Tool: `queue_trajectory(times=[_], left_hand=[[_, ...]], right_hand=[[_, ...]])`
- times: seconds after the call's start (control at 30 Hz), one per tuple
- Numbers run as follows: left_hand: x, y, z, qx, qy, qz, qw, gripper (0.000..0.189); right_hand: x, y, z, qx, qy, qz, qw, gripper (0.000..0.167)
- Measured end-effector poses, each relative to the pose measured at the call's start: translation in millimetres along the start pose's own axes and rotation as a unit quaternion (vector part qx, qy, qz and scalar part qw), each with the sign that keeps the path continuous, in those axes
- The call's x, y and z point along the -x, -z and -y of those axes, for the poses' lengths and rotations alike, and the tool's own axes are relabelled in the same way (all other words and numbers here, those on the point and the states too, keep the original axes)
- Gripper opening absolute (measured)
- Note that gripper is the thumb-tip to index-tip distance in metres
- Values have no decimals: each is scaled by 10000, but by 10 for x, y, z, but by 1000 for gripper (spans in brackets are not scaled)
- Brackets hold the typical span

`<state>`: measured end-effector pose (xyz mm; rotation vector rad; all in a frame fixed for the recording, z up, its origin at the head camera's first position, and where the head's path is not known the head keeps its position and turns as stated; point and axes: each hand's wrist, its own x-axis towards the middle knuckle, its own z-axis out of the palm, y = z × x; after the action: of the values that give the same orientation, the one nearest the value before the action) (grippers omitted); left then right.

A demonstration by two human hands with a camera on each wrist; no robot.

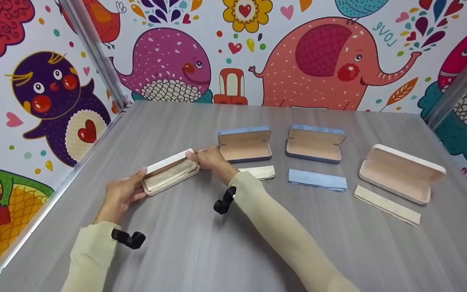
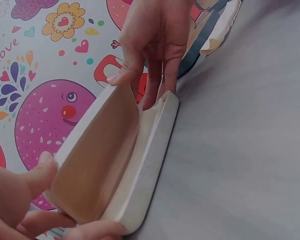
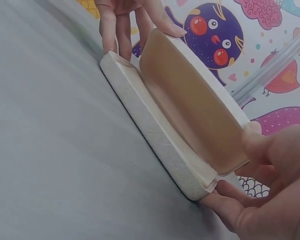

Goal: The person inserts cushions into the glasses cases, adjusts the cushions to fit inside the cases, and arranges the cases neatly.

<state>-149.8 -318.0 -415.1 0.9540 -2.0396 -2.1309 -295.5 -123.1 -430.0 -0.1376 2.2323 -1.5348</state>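
Observation:
A white glasses case (image 1: 173, 183) rests on the table at the left, its lid (image 1: 168, 163) standing partly raised. Inside the base lies a folded cream cloth (image 1: 172, 174). My left hand (image 1: 116, 194) grips the left end of the case, thumb on the lid's edge and fingers at the base. At the other end, my right hand (image 1: 214, 159) pinches the lid's corner with the thumb, its fingers by the base. In the right wrist view, the tan lining (image 3: 190, 110) of the lid shows between both hands.
Two blue glasses cases (image 1: 246, 156) (image 1: 313, 156) stand open at the back, and a pale one (image 1: 395, 190) lies open at the right. Before them are a cream cloth (image 1: 262, 172), a blue cloth (image 1: 317, 180) and a beige cloth (image 1: 387, 206). Printed panels border the table.

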Motion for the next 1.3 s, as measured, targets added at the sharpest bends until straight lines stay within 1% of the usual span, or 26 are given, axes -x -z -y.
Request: queue_trajectory(times=[0.07, 0.13, 0.3, 0.4, 0.5, 0.67, 0.83, 0.97, 1.13, 1.3], left_hand=[[1, 3, 17, 42, -14, 38, 10000, 69], [5, 8, 32, 52, -13, 59, 10000, 69], [27, 6, 38, 82, -14, 11, 10000, 69], [34, 1, 42, 80, -17, -27, 10000, 69], [40, 1, 47, 7, -22, -36, 10000, 71], [44, 10, 56, -71, 19, 24, 10000, 75], [38, 17, 77, -73, -1, 126, 9999, 74], [33, 19, 95, -42, -65, 72, 9999, 70], [32, 18, 119, 69, -94, -17, 9999, 71], [34, 11, 139, -22, -62, -26, 10000, 72]], right_hand=[[16, 4, -22, 124, 74, -69, 9999, 35], [28, 1, -39, 84, 153, -77, 9998, 33], [41, -6, -56, -305, 329, 2, 9990, 34], [48, -8, -77, -516, 339, -7, 9981, 34], [51, -11, -108, -560, 390, -39, 9977, 33], [38, -14, -168, -608, 608, 20, 9963, 37], [29, -19, -225, -736, 701, 144, 9947, 40], [22, -22, -266, -854, 754, 238, 9932, 41], [12, -18, -311, -971, 860, 315, 9911, 41], [14, -23, -344, -1214, 778, 531, 9881, 43]])
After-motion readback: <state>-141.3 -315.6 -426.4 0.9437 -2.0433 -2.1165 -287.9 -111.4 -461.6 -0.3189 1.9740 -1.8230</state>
